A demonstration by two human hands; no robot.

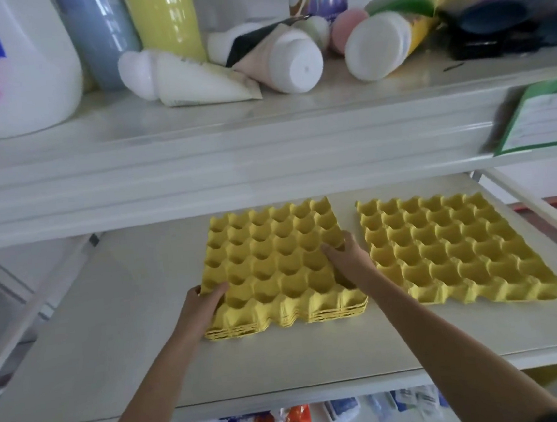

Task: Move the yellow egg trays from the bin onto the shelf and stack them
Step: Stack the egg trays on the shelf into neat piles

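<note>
A stack of yellow moulded-pulp egg trays (277, 265) sat on the white middle shelf board (111, 329), several layers showing along its near edge. The person's left hand (199, 308) gripped the stack's near-left corner, fingers curled over the rim into a cup and the thumb (194, 292) at the outer edge. The right hand (344, 255) lay on the stack's right side, fingers bent down into the cups — whether it pinched the top tray or only pressed on it could not be told. Just beside the stack, to the right and apart from it, lay a second low pile of yellow egg trays (454, 248), flat on the same board and slightly skewed. On the upper white shelf (263, 137) stood a large white detergent jug (8, 66) and a yellow-green plastic bottle (166, 17), with white squeeze tubes (207, 81) lying on their sides. Below the board's front edge, crumpled orange and blue packets (283, 421) showed on a lower level.
</note>
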